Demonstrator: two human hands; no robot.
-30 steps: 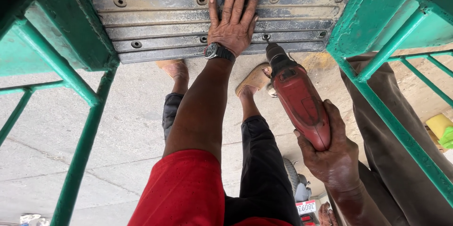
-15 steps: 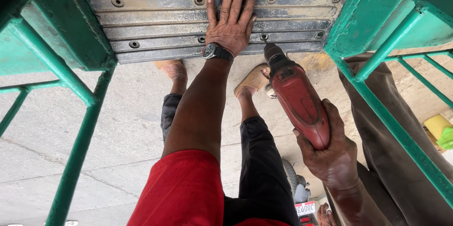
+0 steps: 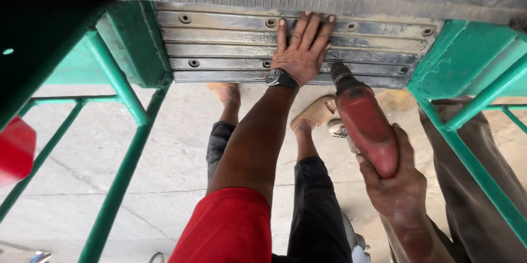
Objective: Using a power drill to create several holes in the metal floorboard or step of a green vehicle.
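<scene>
My left hand [image 3: 302,49] lies flat, fingers spread, on a stack of grey metal strips [image 3: 219,43] with bolt holes, held across a green steel frame [image 3: 132,49]. A black wristwatch [image 3: 281,79] sits on that wrist, and the sleeve is red. My right hand [image 3: 398,186] grips a red power drill [image 3: 365,120] by its rear. The drill's black chuck [image 3: 340,72] points at the strips just right of my left hand.
My legs in dark trousers and sandalled feet [image 3: 315,115] stand on the concrete floor [image 3: 82,158] below. A second person's brown trouser leg [image 3: 483,186] stands at the right behind a green frame bar [image 3: 472,153]. A red object [image 3: 16,147] shows at the left edge.
The view has shifted slightly, so the strips and hands sit a little lower in the frame. The drill's tip has moved closer to the strips. My left hand stays pressed flat.
</scene>
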